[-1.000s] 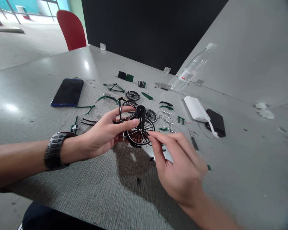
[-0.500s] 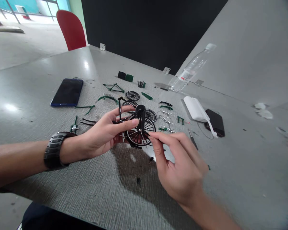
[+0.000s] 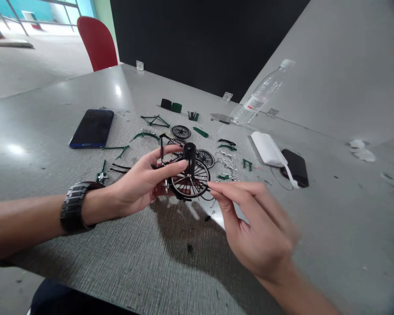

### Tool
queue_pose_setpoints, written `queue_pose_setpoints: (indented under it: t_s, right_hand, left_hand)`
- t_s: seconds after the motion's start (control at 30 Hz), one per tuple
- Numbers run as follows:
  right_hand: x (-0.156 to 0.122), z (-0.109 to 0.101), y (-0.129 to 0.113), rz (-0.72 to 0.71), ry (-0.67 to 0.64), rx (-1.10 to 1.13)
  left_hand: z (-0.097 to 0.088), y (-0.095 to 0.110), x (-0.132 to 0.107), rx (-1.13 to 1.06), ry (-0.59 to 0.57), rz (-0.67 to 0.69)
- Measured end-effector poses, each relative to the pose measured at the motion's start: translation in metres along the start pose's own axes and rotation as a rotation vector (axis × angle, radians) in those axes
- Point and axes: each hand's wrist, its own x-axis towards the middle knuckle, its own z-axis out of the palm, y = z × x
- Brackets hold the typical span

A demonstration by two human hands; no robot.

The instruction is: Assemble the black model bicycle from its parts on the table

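Observation:
My left hand, with a black watch on its wrist, is closed around a black model bicycle, thumb pressed against it. The bicycle's spoked wheel faces me, tilted above the table. My right hand is closed in a pinch at the wheel's right edge. A thin dark piece shows at its fingertips, too small to name. Behind the bicycle lie spare wheels and a green bicycle frame. Green fenders and thin silver parts lie around it.
A dark phone lies at the left. At the back right stands a clear plastic bottle. A white device with a cable and a black flat object lie at the right. Behind the table is a red chair.
My right hand has shifted slightly to the right, its fingertips moving from in front of the wheel to its right edge. The bicycle in my left hand has moved slightly left.

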Motion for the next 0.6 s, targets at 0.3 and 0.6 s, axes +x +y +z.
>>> queue_pose_setpoints:
  t_s: [0.3, 0.6]
  right_hand:
    - [-0.004, -0.005, 0.012, 0.067, -0.030, 0.097]
    - [-0.006, -0.001, 0.012, 0.125, -0.053, 0.225]
  left_hand:
    - [-0.001, 0.004, -0.001, -0.037, 0.062, -0.052]
    - [-0.001, 0.004, -0.002, -0.034, 0.040, -0.054]
